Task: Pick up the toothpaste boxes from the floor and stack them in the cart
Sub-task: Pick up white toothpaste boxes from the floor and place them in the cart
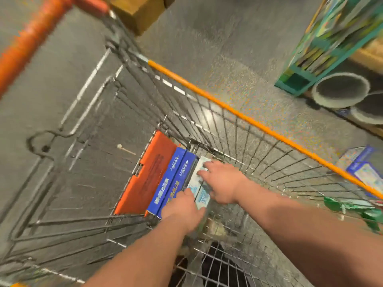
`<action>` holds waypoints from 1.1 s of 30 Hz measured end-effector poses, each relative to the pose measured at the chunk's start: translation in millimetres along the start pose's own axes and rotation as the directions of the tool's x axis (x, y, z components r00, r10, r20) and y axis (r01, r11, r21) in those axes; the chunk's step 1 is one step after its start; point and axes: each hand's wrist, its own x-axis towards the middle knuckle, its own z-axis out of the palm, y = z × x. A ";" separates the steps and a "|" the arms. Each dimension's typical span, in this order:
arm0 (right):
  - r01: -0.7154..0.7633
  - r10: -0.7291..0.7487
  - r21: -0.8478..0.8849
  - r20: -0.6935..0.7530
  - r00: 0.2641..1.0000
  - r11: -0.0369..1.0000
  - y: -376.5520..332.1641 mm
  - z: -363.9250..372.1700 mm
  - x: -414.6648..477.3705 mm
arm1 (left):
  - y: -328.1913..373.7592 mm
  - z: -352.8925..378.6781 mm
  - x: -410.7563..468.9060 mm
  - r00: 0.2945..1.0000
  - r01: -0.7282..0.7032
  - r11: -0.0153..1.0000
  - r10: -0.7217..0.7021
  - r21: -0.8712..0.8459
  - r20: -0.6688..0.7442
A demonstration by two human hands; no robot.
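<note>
Both my hands reach down into a wire shopping cart point(259, 126) with an orange rim. Two blue toothpaste boxes point(174, 172) stand on edge against the orange child-seat flap point(149, 172). Right beside them lies a pale white-and-teal box point(196, 179). My left hand point(182, 208) rests on the near end of the boxes, fingers curled over them. My right hand point(221, 181) lies on the pale box with fingers spread along its far half. More toothpaste boxes point(360, 166) lie on the floor outside the cart at the right.
A green display rack point(331, 42) and grey round tubs point(339, 90) stand at the far right. A cardboard box point(136, 11) sits beyond the cart's orange handle point(31, 40). Green packaging point(352, 206) lies in the cart's near right corner. A small stick point(125, 149) lies on the floor.
</note>
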 end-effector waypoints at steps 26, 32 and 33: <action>-0.820 0.996 0.569 0.018 0.089 0.063 -272.7 15.9 -519.5 | 173.7 2.0 -377.4 0.228 -0.744 -0.188 0.831 0.641 0.508; -0.750 0.969 0.618 0.209 -0.134 -0.237 -384.9 103.7 -596.8 | 185.5 89.8 -469.3 0.022 -0.665 -0.522 0.702 0.534 0.712; -0.734 0.957 0.620 0.242 -0.158 -0.278 -406.5 116.2 -606.9 | 185.6 104.6 -482.2 0.000 -0.654 -0.561 0.671 0.507 0.742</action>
